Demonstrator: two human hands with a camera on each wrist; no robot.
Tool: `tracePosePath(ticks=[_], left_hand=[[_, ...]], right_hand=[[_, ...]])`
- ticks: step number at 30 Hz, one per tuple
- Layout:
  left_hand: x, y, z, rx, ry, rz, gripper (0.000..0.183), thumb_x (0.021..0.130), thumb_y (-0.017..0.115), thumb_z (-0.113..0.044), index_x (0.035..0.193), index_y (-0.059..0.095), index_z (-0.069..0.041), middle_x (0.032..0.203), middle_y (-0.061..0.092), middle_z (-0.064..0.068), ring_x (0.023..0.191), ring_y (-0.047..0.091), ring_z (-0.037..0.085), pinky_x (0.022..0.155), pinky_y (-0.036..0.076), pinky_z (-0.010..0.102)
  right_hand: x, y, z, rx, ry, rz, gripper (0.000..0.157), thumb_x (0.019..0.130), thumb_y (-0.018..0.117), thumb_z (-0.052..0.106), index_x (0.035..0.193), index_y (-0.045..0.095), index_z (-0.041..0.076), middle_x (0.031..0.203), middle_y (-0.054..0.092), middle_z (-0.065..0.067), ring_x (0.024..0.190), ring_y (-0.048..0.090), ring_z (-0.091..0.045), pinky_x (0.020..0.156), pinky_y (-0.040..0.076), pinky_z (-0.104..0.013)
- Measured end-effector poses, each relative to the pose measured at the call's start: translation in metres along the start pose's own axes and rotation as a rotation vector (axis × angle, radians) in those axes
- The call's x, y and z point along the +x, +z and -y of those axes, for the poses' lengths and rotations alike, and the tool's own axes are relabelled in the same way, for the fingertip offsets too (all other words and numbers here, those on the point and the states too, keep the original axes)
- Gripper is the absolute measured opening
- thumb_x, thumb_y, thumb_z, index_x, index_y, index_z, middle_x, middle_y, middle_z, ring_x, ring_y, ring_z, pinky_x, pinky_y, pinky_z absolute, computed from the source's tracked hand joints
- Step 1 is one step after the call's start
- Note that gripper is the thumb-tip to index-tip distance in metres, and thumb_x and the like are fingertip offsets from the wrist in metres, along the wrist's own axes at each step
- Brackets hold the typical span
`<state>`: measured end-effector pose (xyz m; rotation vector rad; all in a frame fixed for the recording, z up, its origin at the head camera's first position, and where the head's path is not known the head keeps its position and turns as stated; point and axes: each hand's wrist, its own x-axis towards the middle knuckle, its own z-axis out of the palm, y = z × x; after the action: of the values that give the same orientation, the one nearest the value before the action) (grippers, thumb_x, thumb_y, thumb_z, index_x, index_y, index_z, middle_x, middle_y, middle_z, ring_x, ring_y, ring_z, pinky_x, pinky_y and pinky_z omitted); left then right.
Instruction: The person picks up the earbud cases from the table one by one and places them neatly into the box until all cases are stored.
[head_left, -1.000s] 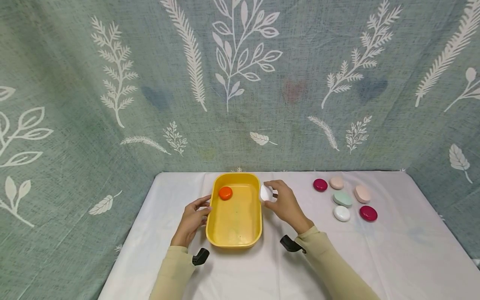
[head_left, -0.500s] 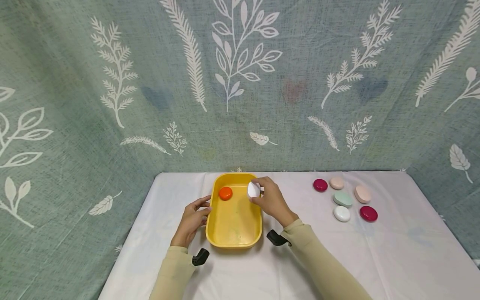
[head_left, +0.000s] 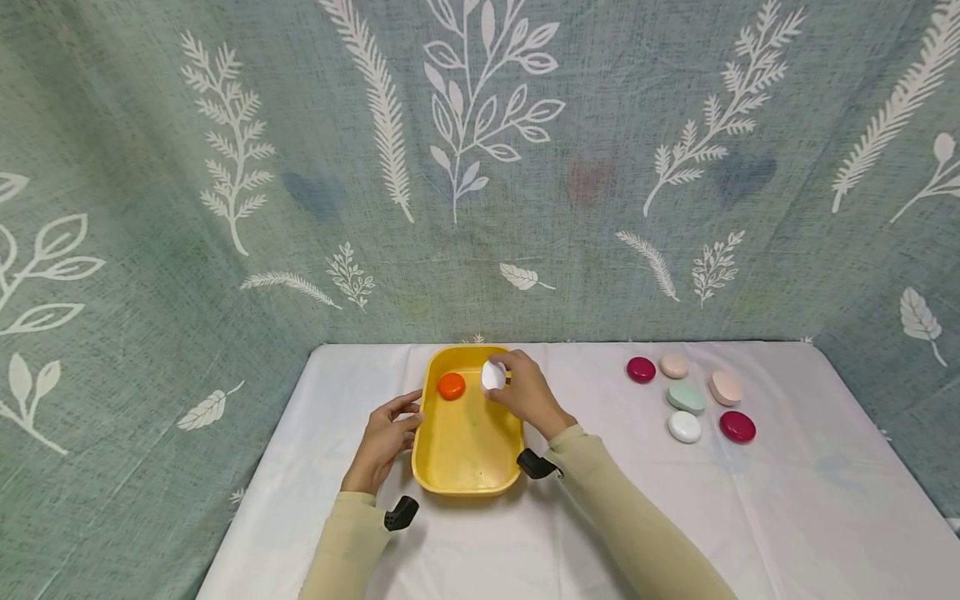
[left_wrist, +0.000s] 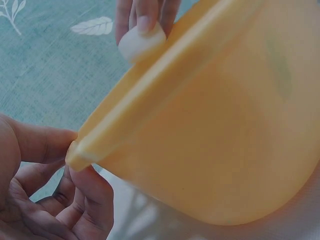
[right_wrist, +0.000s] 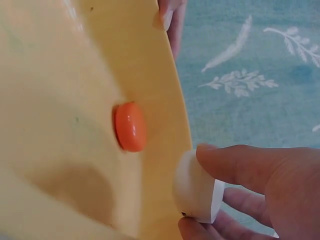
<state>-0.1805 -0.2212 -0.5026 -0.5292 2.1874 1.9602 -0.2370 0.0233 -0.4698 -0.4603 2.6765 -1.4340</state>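
Observation:
A yellow tray (head_left: 468, 450) stands on the white-covered table. At its left rim, my left hand (head_left: 384, 440) pinches the edge between thumb and finger, plain in the left wrist view on the hand (left_wrist: 50, 185). A white bar of soap (head_left: 492, 377) is held by my right hand (head_left: 531, 393) over the tray's upper right part. In the right wrist view the white soap (right_wrist: 192, 190) sits tilted between thumb and fingers, apart from the tray floor. An orange bar of soap (right_wrist: 131, 127) lies inside the tray, near the far left.
On the table's right lie two dark red soaps (head_left: 641, 370), two pale pink soaps (head_left: 725, 387), a mint green soap (head_left: 686, 397) and a white soap (head_left: 684, 427). A green leaf-patterned cloth (head_left: 480, 250) hangs behind the table.
My right hand has carried the white soap leftward from beside the tray's right rim to over its inside. The left hand and the tray have stayed put.

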Motion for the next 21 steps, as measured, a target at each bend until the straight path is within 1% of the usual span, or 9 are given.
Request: tracePosePath(ticks=[4, 11, 21], left_hand=[[0.001, 0.0, 0.0, 0.001, 0.001, 0.0, 0.046, 0.104, 0.061, -0.002, 0.149, 0.06, -0.009, 0.13, 0.054, 0.017, 0.076, 0.058, 0.019, 0.062, 0.052, 0.025], [0.003, 0.0, 0.001, -0.004, 0.015, 0.003, 0.046, 0.103, 0.062, -0.001, 0.148, 0.061, -0.008, 0.128, 0.055, 0.017, 0.073, 0.058, 0.017, 0.061, 0.052, 0.024], [0.002, -0.001, 0.004, -0.007, 0.02, -0.001, 0.046, 0.103, 0.062, -0.001, 0.148, 0.061, -0.008, 0.126, 0.055, 0.016, 0.074, 0.058, 0.016, 0.061, 0.052, 0.024]], right_hand=[[0.006, 0.004, -0.001, -0.029, 0.003, 0.008, 0.056, 0.085, 0.086, -0.002, 0.137, 0.066, -0.005, 0.131, 0.06, -0.025, 0.117, 0.063, -0.038, 0.098, 0.059, -0.044], [0.014, 0.011, -0.001, -0.077, -0.029, 0.014, 0.054, 0.083, 0.088, -0.002, 0.134, 0.067, -0.006, 0.131, 0.063, -0.026, 0.113, 0.065, -0.039, 0.097, 0.058, -0.049], [0.021, 0.022, 0.004, -0.109, -0.01, 0.029, 0.053, 0.081, 0.088, -0.004, 0.13, 0.068, -0.011, 0.134, 0.066, -0.025, 0.127, 0.061, -0.041, 0.108, 0.051, -0.05]])
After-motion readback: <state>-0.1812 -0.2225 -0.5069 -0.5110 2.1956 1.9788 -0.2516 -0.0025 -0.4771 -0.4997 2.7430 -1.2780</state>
